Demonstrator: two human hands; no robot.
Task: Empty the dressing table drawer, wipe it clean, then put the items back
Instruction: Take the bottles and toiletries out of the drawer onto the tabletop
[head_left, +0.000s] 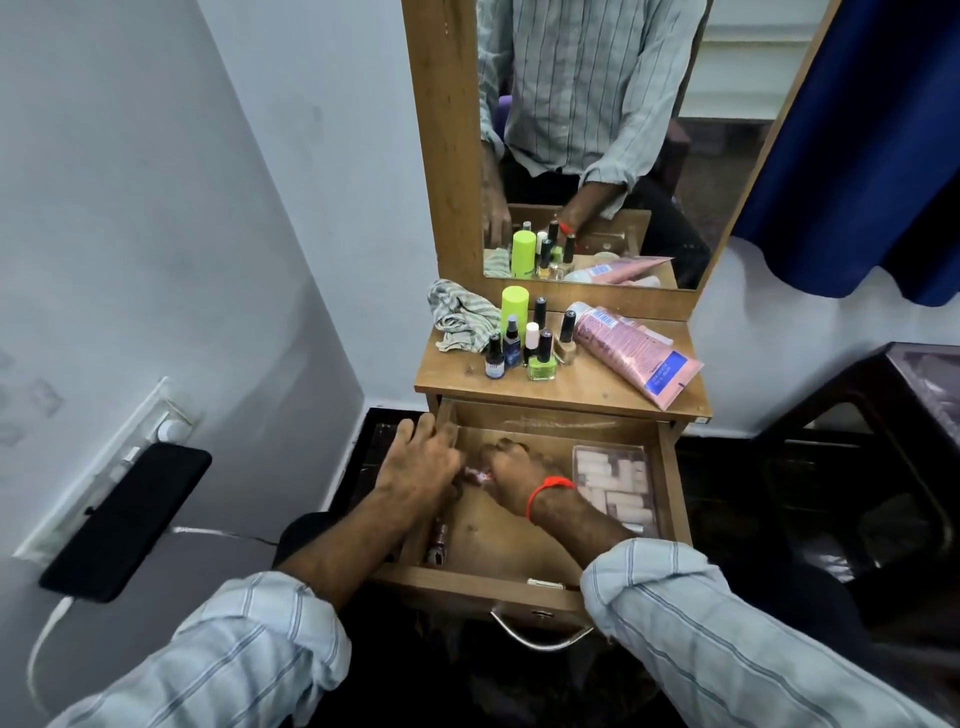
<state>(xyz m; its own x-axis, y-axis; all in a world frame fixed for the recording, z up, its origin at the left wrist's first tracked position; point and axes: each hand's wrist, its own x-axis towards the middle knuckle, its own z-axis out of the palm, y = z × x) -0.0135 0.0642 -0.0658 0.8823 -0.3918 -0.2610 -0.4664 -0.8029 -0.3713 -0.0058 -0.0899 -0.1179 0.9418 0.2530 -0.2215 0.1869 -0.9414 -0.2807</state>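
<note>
Two hands reach into a wooden drawer (670, 488) pulled fully out from under the dressing table top (592, 387), its long axis running from the table toward the person, its metal handle (540, 642) at the near end. Left hand (423, 460) lies at the drawer's far left corner, fingers loosely curled over the left wall; whether it holds anything cannot be told. Right hand (514, 475), with a red wrist band, is curled around a small shiny item (477, 474) beside the left hand. Along the drawer's right wall sits a clear box (613, 486) of pale sticks. Bare wood floor shows in the drawer's near middle. Above the drawer, on the table top, stand small bottles (524, 340), a pink tube (631, 353) lying on its side, and a striped cloth (460, 319).
</note>
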